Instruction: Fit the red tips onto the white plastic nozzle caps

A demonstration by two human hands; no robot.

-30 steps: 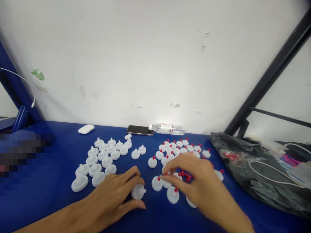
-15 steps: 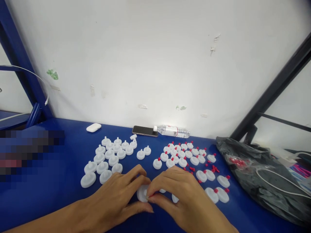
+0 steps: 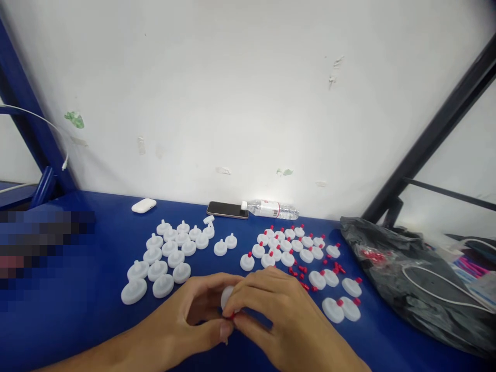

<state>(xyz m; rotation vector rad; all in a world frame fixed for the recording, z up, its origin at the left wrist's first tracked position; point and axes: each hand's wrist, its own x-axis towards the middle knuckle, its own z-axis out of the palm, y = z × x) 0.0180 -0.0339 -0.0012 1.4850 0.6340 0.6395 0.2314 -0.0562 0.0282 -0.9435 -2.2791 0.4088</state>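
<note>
Close to the front of the blue table, my left hand (image 3: 186,320) curls around a white round plastic lid (image 3: 227,296); much of that lid is hidden by fingers. My right hand (image 3: 279,305) pinches at the lid's nozzle side, where a small red cap (image 3: 231,315) shows between the fingertips. To the left stands a group of white lids without red caps (image 3: 163,285). On the right sit several white lids with red caps on their nozzles (image 3: 332,310). Loose red caps (image 3: 303,269) lie scattered among these.
Along the wall lie a white case (image 3: 143,205), a phone (image 3: 227,210) and a water bottle (image 3: 271,208) on its side. A black plastic bag (image 3: 426,294) with a clear packet of red pieces (image 3: 375,255) and a white cable covers the right side. Metal frame posts rise at both ends.
Both hands have turned the lid so that it tilts up, and a red cap now shows at the fingertips. More loose red caps are visible. The whole view has shifted slightly.
</note>
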